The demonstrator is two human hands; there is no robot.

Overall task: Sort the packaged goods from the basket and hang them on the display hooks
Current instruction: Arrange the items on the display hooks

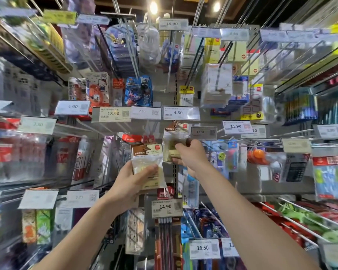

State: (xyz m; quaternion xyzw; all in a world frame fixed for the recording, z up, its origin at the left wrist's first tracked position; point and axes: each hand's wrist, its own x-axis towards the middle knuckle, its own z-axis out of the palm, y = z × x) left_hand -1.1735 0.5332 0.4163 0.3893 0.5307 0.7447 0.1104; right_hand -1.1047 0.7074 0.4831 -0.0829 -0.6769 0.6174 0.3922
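Left hand (133, 182) grips a small packet (146, 152) by its lower half, thumb across the clear bag. It sits below and left of the 4.50 price tag (180, 113). Right hand (191, 154) pinches a second packet (169, 139) at mid-body, directly below that tag. Can't tell if its header hole is on a hook yet, as the hook is lost in blur. Basket not in view.

Handling, my read: light, floppy film bag, stiff only at the brown header card. Film looks slick. Hold near the header to steer the hole, not by the bag bottom. Not fragile.

Room is tight. The 12.90 tag (203, 132) sits just below-right of the 4.50 tag, and hung packs crowd below-left of it. Come in straight along the hook; a sideways swing would likely snag tags.
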